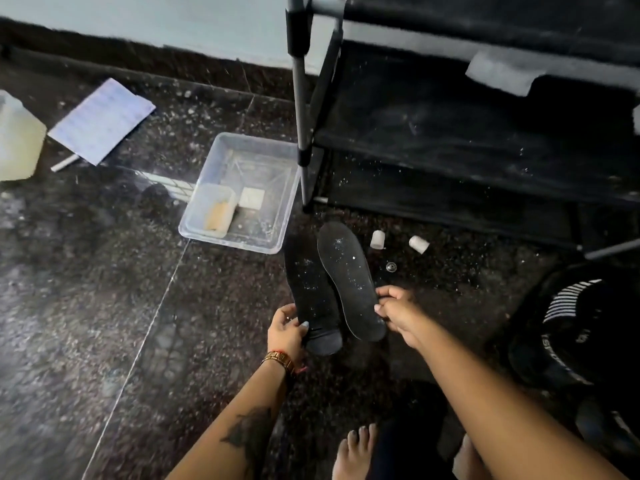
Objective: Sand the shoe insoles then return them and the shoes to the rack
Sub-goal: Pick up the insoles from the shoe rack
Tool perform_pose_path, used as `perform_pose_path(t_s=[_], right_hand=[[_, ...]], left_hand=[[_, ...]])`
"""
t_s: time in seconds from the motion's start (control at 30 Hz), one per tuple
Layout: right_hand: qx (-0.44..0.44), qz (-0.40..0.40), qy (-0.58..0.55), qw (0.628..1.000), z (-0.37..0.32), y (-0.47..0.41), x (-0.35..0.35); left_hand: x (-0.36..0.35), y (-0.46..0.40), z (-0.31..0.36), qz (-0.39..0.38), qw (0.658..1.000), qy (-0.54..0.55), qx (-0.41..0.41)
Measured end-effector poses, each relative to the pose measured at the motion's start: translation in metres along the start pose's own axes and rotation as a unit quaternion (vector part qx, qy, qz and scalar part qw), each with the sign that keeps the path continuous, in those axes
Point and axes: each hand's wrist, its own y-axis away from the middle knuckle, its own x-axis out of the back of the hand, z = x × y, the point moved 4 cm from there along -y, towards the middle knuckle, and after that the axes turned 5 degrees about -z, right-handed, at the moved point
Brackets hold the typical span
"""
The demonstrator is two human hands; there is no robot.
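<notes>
The left hand (285, 329) is gripping one insole (313, 299); the right hand (394, 311) is pinching the other insole (349, 278). Both are looking dusted, suggesting sanding done; returning to the rack (485, 133) is remaining.

A home – shoe rack (485, 140), stone floor (104, 289)

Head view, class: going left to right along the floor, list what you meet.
Yellowish container → paper sheet → clear plastic tub → left insole → right insole → two small white cylinders → black shoe with white stripes.
</notes>
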Motion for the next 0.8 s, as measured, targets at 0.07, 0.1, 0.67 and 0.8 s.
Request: perform_pose_path(t_s=[0.07,0.1,0.67,0.8], right_hand=[[-0.013,0.009,-0.001,1.0,0.009,-0.011,-0.002],[-0.019,0.014,-0.001,1.0,0.013,-0.015,-0.002],[0.025,0.085,0.009,0.996,-0.02,0.033,0.008],[0.074,0.089,0.041,0.992,-0.062,0.074,0.018]], left_hand=[[0.001,-0.009,-0.008,0.019,1.0,0.0,0.011],[0.002,-0.013,-0.012,0.028,0.999,-0.001,0.019],[-0.008,0.021,0.014,0.095,0.965,-0.244,0.001],[-0.021,0.047,0.051,0.077,0.971,-0.224,-0.029]])
